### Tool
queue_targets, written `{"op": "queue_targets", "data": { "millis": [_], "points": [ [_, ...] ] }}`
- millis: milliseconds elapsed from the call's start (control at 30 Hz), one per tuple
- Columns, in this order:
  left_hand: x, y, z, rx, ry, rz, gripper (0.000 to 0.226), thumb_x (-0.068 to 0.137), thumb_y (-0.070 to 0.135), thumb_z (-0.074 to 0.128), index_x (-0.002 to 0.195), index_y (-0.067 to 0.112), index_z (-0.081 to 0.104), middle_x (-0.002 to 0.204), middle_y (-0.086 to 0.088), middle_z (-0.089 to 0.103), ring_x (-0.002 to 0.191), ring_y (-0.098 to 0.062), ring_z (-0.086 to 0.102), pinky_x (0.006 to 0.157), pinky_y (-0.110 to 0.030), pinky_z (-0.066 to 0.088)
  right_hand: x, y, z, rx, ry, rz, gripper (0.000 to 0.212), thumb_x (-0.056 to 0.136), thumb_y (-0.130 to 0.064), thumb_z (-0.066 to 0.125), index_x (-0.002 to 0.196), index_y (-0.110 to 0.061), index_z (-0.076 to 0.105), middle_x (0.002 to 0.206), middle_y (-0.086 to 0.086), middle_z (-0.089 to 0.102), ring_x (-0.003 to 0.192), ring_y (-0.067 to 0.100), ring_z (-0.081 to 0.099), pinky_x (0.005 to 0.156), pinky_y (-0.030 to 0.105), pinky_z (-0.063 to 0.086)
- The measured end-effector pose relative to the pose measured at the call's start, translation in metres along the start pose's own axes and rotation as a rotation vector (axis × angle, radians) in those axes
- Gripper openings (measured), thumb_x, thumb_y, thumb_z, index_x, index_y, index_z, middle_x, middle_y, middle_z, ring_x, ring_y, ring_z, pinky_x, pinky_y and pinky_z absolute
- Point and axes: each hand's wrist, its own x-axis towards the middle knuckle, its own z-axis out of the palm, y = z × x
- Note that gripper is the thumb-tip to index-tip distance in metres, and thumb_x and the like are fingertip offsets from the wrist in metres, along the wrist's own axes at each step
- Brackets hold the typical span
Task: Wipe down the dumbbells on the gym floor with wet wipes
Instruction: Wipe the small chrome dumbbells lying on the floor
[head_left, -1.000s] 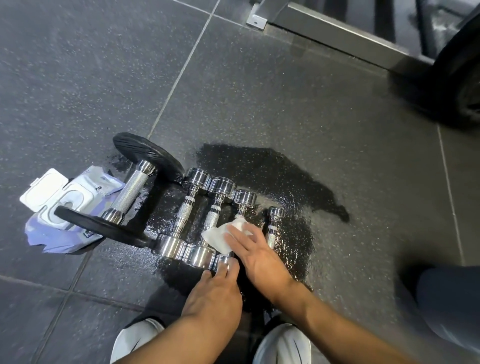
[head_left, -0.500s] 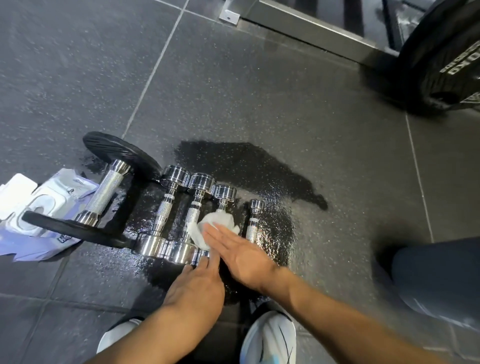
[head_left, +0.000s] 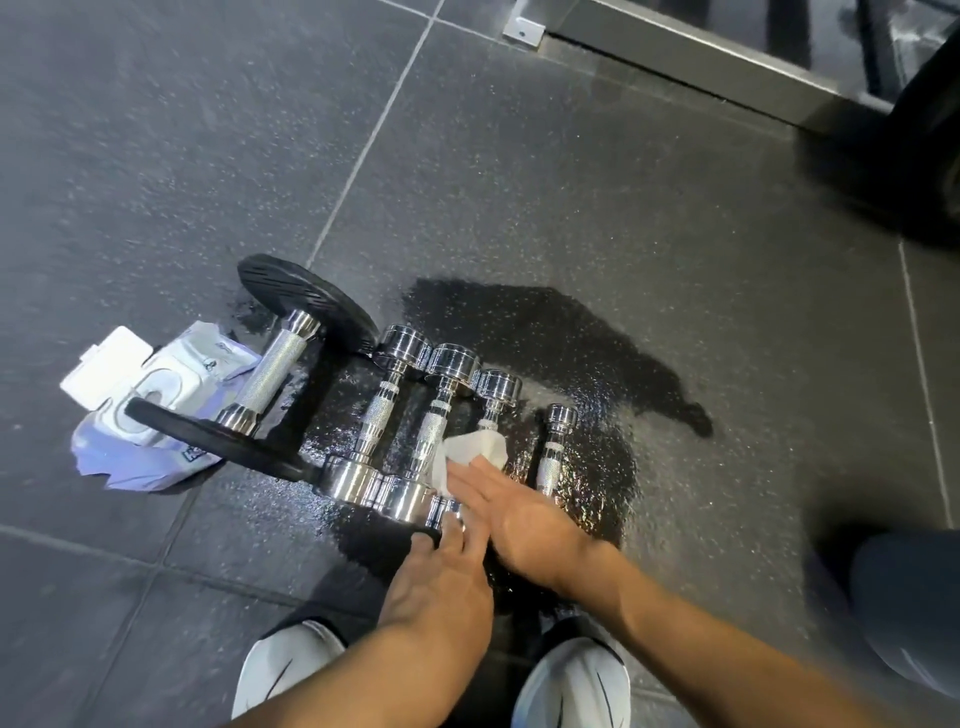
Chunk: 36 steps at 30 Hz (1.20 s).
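Here, flat right hand (head_left: 514, 525) presses wipe (head_left: 475, 451); flat left hand (head_left: 441, 592) touches dumbbell (head_left: 498, 387) (handle hidden).

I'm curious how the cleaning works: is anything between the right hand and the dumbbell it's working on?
Only the wet wipe, pressed flat by the right hand onto the second-smallest chrome dumbbell. Nothing else visible stands between them.

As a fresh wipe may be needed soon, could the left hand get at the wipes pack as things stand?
Probably yes: the left hand only rests fingertips on a chrome dumbbell, and the wipes pack lies with its lid open; the black-plate dumbbell overlaps only its edge.
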Motion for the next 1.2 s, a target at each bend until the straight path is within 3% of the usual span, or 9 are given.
{"op": "queue_targets", "data": {
  "millis": [133, 300, 433, 567, 667, 800, 900, 1067, 1200],
  "points": [
    [0.004, 0.002, 0.006, 0.042, -0.010, 0.010, 0.053, 0.110, 0.016, 0.029, 0.157, -0.006, 0.025, 0.163, -0.036, -0.017, 0.154, -0.048, -0.002, 0.120, -0.057, 0.024, 0.008, 0.029, -0.013, 0.040, -0.074, 0.094, 0.086, 0.097, 0.004, 0.044, 0.161, -0.037, 0.004, 0.168, -0.011, 0.017, 0.153, 0.011, 0.014, 0.126, 0.039, 0.014],
    [0.008, 0.004, 0.010, 0.044, 0.007, 0.009, 0.051, 0.110, 0.016, 0.027, 0.155, -0.007, 0.030, 0.161, -0.039, -0.016, 0.153, -0.050, -0.001, 0.118, -0.056, 0.027, 0.029, 0.027, -0.024, 0.062, -0.020, 0.175, 0.067, 0.094, 0.001, 0.049, 0.156, -0.020, 0.034, 0.156, -0.002, 0.039, 0.146, 0.022, 0.034, 0.113, 0.037, 0.038],
    [0.012, 0.005, 0.016, 0.041, 0.045, -0.004, 0.055, 0.111, 0.023, 0.027, 0.157, -0.008, 0.025, 0.161, -0.038, -0.012, 0.152, -0.050, 0.001, 0.119, -0.058, 0.024, 0.009, 0.008, -0.001, 0.200, -0.056, -0.017, 0.045, 0.105, -0.011, 0.047, 0.150, -0.010, 0.045, 0.159, 0.005, 0.040, 0.153, 0.021, 0.023, 0.123, 0.031, 0.026],
    [0.015, 0.005, 0.021, 0.047, 0.047, -0.009, 0.054, 0.111, 0.022, 0.028, 0.157, -0.006, 0.027, 0.161, -0.038, -0.014, 0.153, -0.050, 0.000, 0.117, -0.058, 0.026, 0.016, 0.033, -0.014, 0.029, -0.031, 0.009, 0.073, 0.094, 0.000, 0.055, 0.155, -0.033, 0.032, 0.165, -0.015, 0.025, 0.153, 0.008, 0.017, 0.120, 0.037, 0.026],
    [0.014, 0.007, 0.019, 0.057, 0.056, -0.010, 0.052, 0.111, 0.020, 0.025, 0.156, -0.005, 0.031, 0.160, -0.039, -0.012, 0.152, -0.052, 0.002, 0.117, -0.058, 0.026, 0.027, 0.044, -0.030, -0.065, 0.023, 0.130, 0.078, 0.092, 0.001, 0.054, 0.159, -0.029, 0.029, 0.165, -0.011, 0.026, 0.151, 0.011, 0.027, 0.116, 0.043, 0.032],
    [0.010, 0.006, 0.017, 0.077, 0.055, -0.005, 0.053, 0.111, 0.023, 0.027, 0.156, -0.006, 0.030, 0.160, -0.040, -0.012, 0.152, -0.051, 0.001, 0.119, -0.059, 0.026, 0.008, 0.023, -0.005, 0.035, -0.111, -0.005, 0.082, 0.086, 0.010, 0.043, 0.159, -0.020, 0.020, 0.169, -0.003, 0.014, 0.156, 0.020, 0.005, 0.115, 0.040, 0.042],
    [0.009, 0.004, 0.018, 0.061, 0.063, -0.002, 0.054, 0.110, 0.020, 0.026, 0.157, -0.007, 0.025, 0.161, -0.038, -0.013, 0.153, -0.049, 0.000, 0.120, -0.058, 0.025, 0.001, 0.035, -0.009, 0.050, -0.101, -0.072, 0.096, 0.087, 0.012, 0.053, 0.159, -0.033, 0.008, 0.169, -0.014, 0.002, 0.155, 0.009, 0.004, 0.123, 0.037, 0.025],
    [0.011, 0.005, 0.016, 0.063, 0.036, -0.003, 0.053, 0.110, 0.020, 0.029, 0.156, -0.005, 0.029, 0.161, -0.037, -0.012, 0.153, -0.050, 0.000, 0.119, -0.057, 0.026, 0.018, 0.041, -0.032, -0.055, -0.092, 0.146, 0.096, 0.086, 0.008, 0.035, 0.159, -0.033, -0.010, 0.167, -0.014, -0.013, 0.155, 0.012, -0.011, 0.126, 0.047, 0.015],
    [0.011, 0.006, 0.019, 0.070, 0.058, -0.012, 0.056, 0.110, 0.023, 0.029, 0.157, -0.007, 0.025, 0.161, -0.037, -0.012, 0.153, -0.049, 0.001, 0.118, -0.058, 0.027, 0.002, 0.022, -0.004, 0.117, -0.099, -0.049, 0.096, 0.081, 0.016, 0.056, 0.158, -0.027, 0.020, 0.168, -0.010, 0.014, 0.157, 0.014, 0.003, 0.120, 0.045, 0.034]
  ]
}}
